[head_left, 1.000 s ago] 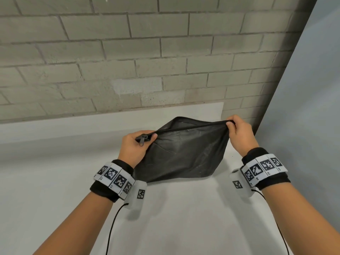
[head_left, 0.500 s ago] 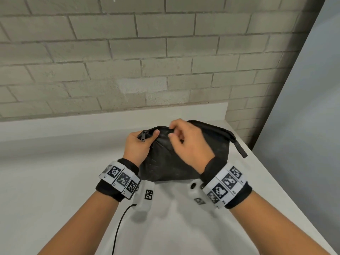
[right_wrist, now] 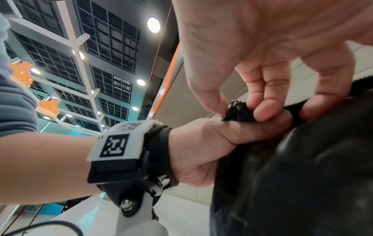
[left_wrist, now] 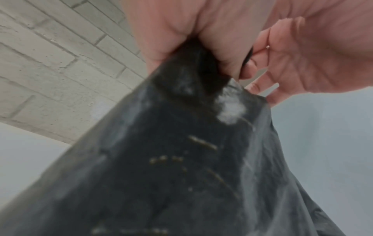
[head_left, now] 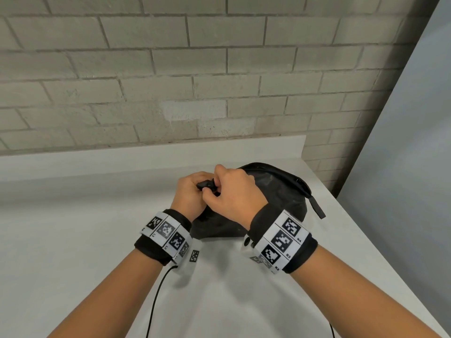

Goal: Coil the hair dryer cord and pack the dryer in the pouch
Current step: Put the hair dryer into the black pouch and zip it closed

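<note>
A black pouch point(head_left: 280, 191) sits bulging on the white table point(head_left: 97, 215), with a zipper along its top and a strap tab point(head_left: 317, 207) at its right end. My left hand point(head_left: 192, 191) grips the pouch's left corner, its fingers curled into the fabric point(left_wrist: 191, 76). My right hand point(head_left: 219, 189) has crossed over to that same corner. Its thumb and fingers pinch the zipper pull point(right_wrist: 236, 108). The wrist views show the pouch point(right_wrist: 302, 175) hanging below the two hands. No hair dryer or cord shows in any view.
A brick wall point(head_left: 195, 81) rises behind the table's raised back ledge. The table's right edge point(head_left: 366, 240) runs diagonally close to the pouch, with a grey panel point(head_left: 415, 142) beyond. Thin black wires point(head_left: 156, 301) trail from my wristbands towards me.
My right hand let go of the pouch's right end and moved left to the zipper pull beside my left hand. The pouch, stretched taut before, has slumped onto the table.
</note>
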`<state>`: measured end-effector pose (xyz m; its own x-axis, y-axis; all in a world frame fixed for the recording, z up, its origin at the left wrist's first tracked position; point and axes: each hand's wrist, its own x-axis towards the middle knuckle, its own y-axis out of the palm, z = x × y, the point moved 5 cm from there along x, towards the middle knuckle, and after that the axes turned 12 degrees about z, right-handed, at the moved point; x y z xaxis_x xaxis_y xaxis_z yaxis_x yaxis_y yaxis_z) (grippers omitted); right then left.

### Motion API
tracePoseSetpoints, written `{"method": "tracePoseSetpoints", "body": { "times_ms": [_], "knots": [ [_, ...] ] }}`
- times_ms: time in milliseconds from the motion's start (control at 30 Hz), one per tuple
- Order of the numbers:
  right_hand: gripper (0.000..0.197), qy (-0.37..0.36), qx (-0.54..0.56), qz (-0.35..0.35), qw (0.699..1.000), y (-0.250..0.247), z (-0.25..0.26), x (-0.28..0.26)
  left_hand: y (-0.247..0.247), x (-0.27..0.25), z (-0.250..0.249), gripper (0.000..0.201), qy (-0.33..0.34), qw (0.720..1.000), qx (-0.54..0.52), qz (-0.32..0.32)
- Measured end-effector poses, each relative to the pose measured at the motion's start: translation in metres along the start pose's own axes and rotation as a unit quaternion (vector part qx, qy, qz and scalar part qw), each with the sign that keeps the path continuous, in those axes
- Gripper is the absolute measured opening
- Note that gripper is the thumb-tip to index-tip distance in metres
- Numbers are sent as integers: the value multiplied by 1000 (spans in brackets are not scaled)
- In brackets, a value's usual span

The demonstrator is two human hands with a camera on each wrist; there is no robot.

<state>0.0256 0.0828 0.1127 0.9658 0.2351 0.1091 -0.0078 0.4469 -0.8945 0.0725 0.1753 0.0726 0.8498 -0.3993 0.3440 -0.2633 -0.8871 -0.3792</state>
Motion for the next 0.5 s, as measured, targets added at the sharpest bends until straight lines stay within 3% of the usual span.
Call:
{"method": "tracePoseSetpoints", "body": {
  "times_ms": [133,267,333,400,500],
  "knots": [
    [37,19,-36,23,999,1,4,1,0,2,-4,31,10,1000,27,11],
    [22,36,-47,57,997,3,3,3,0,2,-4,26,15,996,91,9],
    [24,39,-49,72,995,3,3,4,0,0,-6,24,19,994,110,16],
    [27,31,-27,82,996,1,2,4,-2,-2,-6,35,28,990,139,27],
    [27,6,10,78,997,-1,-1,4,-4,-10,-6,30,42,988,134,64]
  ]
}}
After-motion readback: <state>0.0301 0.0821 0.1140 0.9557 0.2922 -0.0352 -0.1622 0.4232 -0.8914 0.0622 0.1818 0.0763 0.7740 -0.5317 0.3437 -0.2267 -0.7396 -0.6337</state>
